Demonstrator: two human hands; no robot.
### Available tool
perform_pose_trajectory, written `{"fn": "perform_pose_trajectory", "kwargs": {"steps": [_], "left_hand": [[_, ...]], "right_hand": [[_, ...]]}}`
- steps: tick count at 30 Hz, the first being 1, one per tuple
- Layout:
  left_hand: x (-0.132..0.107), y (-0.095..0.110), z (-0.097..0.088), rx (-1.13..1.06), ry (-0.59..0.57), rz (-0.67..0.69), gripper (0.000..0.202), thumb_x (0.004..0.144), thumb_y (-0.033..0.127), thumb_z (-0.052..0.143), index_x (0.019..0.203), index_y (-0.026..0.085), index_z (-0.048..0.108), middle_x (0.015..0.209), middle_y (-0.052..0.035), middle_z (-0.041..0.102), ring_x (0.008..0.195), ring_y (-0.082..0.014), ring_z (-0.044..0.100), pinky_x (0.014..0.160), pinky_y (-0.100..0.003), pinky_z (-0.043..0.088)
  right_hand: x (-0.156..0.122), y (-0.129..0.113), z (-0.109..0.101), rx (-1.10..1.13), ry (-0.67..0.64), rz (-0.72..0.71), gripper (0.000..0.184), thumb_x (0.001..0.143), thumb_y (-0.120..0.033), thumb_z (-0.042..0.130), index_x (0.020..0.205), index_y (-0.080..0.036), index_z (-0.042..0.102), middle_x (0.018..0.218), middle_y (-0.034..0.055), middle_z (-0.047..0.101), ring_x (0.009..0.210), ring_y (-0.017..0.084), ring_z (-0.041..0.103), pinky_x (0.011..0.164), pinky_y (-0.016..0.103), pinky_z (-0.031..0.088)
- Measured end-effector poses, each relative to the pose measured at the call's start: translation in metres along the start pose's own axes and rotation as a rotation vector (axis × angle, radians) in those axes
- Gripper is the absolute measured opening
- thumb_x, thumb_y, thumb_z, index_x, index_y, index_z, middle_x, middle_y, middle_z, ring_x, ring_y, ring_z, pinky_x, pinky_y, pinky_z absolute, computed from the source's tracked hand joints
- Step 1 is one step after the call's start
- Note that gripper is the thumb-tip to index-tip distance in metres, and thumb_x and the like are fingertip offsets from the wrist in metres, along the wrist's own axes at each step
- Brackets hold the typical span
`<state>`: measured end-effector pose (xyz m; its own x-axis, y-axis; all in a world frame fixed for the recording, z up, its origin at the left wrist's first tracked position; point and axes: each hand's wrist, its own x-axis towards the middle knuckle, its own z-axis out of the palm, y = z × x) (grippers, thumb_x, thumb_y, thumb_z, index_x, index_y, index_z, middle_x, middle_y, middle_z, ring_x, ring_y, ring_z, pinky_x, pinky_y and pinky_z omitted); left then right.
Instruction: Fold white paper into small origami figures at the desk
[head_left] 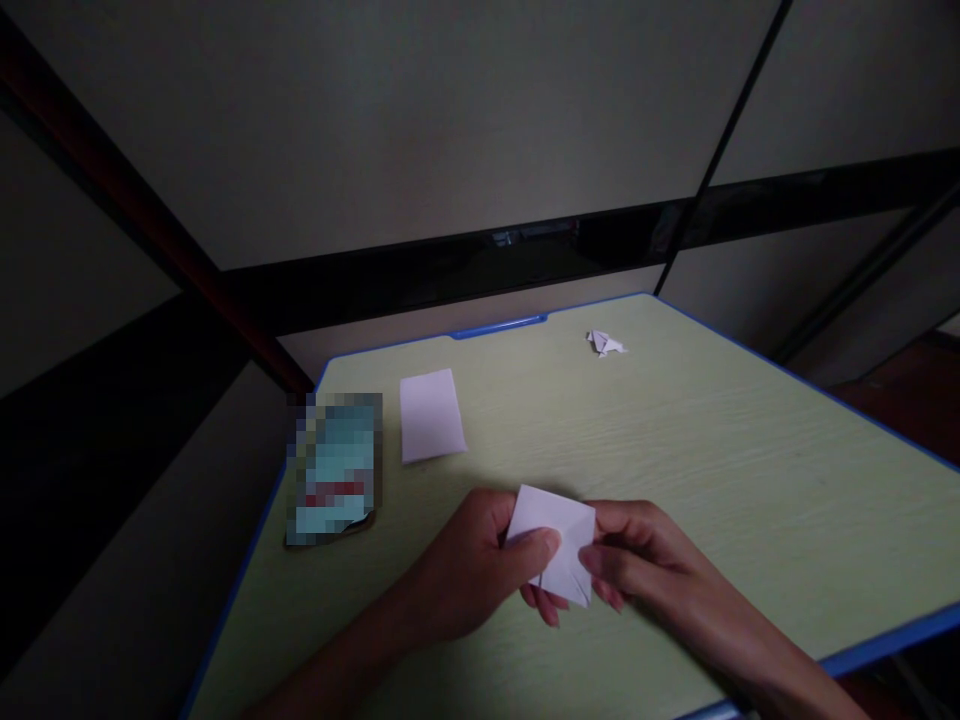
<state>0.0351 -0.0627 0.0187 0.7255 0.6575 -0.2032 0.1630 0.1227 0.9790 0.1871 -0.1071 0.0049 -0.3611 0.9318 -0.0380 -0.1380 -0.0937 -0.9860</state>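
A small white folded paper (551, 512) is held between my two hands above the near part of the table, with crease lines showing toward its lower edge. My left hand (480, 550) grips it from the left, thumb flat on top and fingers underneath. On the right side, my right hand (637, 555) pinches the paper's edge between thumb and fingers. Most of the fingertips beneath the paper are hidden.
The pale wood-look table (750, 430) has a blue rim. A white rectangular sheet or pad (432, 415) lies at the left, beside a pixelated phone-like object (337, 470). Far back sits a small folded paper figure (602, 343). A cabinet wall (450, 130) stands behind.
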Motion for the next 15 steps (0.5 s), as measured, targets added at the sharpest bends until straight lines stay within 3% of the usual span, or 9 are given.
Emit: {"fn": "perform_pose_trajectory", "kwargs": {"steps": [6,15], "left_hand": [[0.0012,0.0003,-0.0027,-0.030,-0.037,-0.001,0.021,0.073,0.020,0.045,0.060,0.011,0.058,0.051,-0.0017,0.056,0.044,-0.0083,0.051,0.045,-0.018,0.040],[-0.0004,-0.0053,0.0034,-0.114,-0.068,-0.008,0.021,0.073,0.022,0.047,0.066,0.009,0.062,0.058,-0.0042,0.060,0.047,-0.0095,0.053,0.047,-0.019,0.042]], "right_hand": [[-0.0012,-0.0025,0.0023,-0.002,0.007,-0.003,0.018,0.077,-0.021,0.049,0.066,-0.013,0.061,0.051,-0.0008,0.053,0.048,0.009,0.040,0.046,0.022,0.028],[-0.0020,-0.0080,0.0076,-0.047,-0.038,-0.008,0.021,0.081,-0.022,0.046,0.073,-0.012,0.063,0.061,0.0016,0.059,0.054,0.010,0.045,0.052,0.021,0.035]]}}
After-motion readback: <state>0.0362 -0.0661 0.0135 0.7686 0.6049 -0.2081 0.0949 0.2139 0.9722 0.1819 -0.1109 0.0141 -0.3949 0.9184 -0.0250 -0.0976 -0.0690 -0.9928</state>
